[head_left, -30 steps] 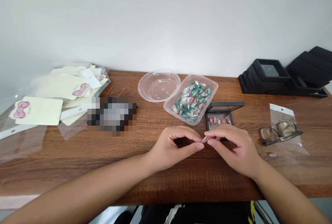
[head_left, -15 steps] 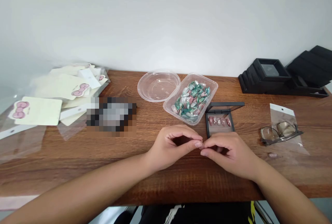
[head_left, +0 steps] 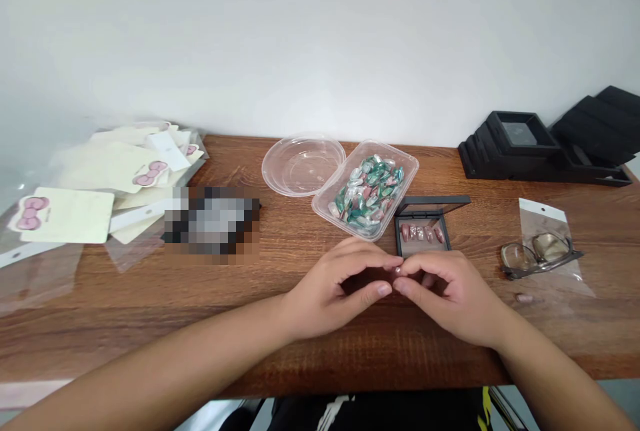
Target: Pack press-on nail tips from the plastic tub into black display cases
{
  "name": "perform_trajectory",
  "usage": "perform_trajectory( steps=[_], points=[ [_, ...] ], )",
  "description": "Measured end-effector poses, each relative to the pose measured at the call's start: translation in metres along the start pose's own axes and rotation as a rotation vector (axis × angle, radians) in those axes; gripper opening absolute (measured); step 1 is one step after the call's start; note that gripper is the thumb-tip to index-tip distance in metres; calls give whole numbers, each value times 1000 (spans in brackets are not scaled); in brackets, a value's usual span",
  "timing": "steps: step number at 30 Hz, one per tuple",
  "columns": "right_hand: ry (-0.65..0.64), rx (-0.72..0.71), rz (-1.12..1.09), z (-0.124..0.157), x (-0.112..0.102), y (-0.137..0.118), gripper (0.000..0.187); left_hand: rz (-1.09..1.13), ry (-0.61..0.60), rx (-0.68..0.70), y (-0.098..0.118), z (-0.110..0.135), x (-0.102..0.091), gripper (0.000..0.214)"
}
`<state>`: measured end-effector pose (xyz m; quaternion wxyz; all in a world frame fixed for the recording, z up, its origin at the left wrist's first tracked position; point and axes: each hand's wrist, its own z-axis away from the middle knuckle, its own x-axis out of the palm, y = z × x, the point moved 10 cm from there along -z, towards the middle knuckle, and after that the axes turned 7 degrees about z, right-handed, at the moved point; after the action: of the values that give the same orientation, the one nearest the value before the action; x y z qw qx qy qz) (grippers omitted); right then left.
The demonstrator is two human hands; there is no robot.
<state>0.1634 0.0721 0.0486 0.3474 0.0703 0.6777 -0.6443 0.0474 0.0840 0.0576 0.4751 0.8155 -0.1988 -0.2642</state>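
Nail [head_left: 398,271] in R hand [head_left: 461,296] looks sm., pinkish, shiny.

Your left hand [head_left: 325,288] and right hand [head_left: 457,291] hide most of the small shiny piece [head_left: 398,271] at your fingertips; you can't tell its shape. Your right hand also covers part of the open case's [head_left: 425,248] near edge. Coarse blocks obscure the dark object [head_left: 215,221]. The left edge cuts off your clear bag [head_left: 43,281]; the right, your black boxes [head_left: 597,128].

Soft light brightens the wall [head_left: 320,38], the table [head_left: 280,251] darkens toward the front, and pixelation masks a dark item [head_left: 214,221].
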Motion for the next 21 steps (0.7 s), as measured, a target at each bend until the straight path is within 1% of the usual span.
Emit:
perform_trajectory(
  steps=[3,7,9,11,14,16,21],
  points=[
    [47,41,73,1,-17,8,19,-78,-75,43,5,0,6,37],
    [108,151,180,3,-36,25,21,-149,-128,27,2,1,11,33],
    [98,199,210,3,-37,32,23,-209,-150,11,-1,2,14,31],
    [64,221,243,2,-32,34,25,-310,-166,-8,-6,4,16,30],
    [17,202,296,-1,-24,33,27,-462,-214,-17,-11,7,23,32],
    [-1,191,324,-2,-20,34,28,-523,-256,-7,-12,8,28,33],
    [40,258,364,-1,-25,43,30,-593,-332,-25,-16,11,34,37]
  ],
)
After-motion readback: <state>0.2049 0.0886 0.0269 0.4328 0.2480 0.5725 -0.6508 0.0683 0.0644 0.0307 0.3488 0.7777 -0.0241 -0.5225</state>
